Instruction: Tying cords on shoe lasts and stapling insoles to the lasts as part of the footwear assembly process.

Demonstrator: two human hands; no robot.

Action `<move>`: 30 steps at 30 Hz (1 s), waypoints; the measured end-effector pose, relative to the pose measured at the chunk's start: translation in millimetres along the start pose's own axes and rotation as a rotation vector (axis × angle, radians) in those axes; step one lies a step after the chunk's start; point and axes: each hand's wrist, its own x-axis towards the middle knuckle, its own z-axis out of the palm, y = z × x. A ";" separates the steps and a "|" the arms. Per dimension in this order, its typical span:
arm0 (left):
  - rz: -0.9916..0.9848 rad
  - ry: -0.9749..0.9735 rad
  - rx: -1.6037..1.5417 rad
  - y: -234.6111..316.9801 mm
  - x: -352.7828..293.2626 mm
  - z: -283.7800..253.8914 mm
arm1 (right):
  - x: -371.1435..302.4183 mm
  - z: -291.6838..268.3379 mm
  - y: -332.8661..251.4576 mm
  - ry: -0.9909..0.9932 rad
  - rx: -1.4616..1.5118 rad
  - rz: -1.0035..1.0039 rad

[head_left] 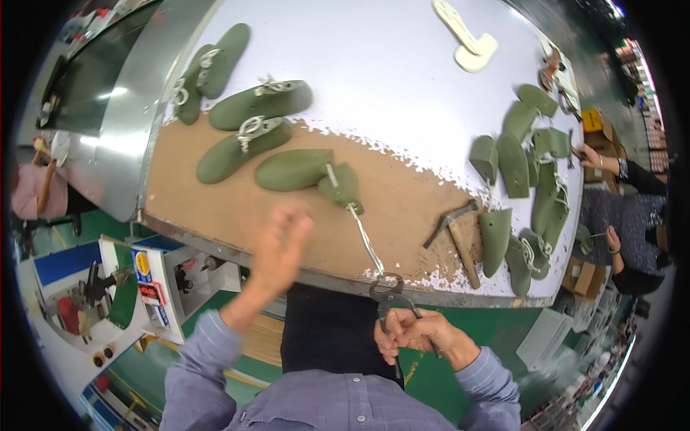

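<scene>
My right hand (418, 332) is closed around the handles of dark metal pincers (389, 297), held upright at the table's near edge. A whitish cord (364, 235) stretches taut from the pincers' jaws to the heel piece (341, 188) of a green shoe last. The front piece (295, 170) of that last lies just left of it, set at an angle. Over the brown part of the table, left of the cord, hovers my left hand (279, 248); it is blurred by motion, with nothing visible in it.
More green lasts with white cords (244, 149) lie at the far left, and several others (514, 161) at the right. A hammer (463, 251) rests right of the cord. Cream sole-shaped pieces (471, 47) lie far back. Another person's hand (593, 158) reaches in at the right.
</scene>
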 end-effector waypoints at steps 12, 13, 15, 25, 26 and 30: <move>-0.058 0.521 -0.200 -51.1 -88.8 22.1 | 10.8 -34.6 -11.5 0.283 -0.893 0.082; 0.029 0.477 -0.100 -54.5 -98.6 24.2 | 11.4 -36.9 -14.2 0.424 -0.946 -0.018; 0.111 0.437 -0.001 -61.4 -115.8 33.6 | 24.6 -42.3 -10.9 0.684 -1.310 -0.384; -0.195 0.535 0.099 -125.4 -141.6 87.4 | -19.8 -169.8 -7.1 1.553 -2.068 -0.825; -0.198 0.539 0.095 -126.1 -138.9 89.6 | -28.3 -187.9 -11.4 1.624 -2.078 -0.823; -0.338 0.506 -0.264 -129.3 -134.9 94.2 | -51.2 -178.6 -30.1 1.320 -2.083 -0.663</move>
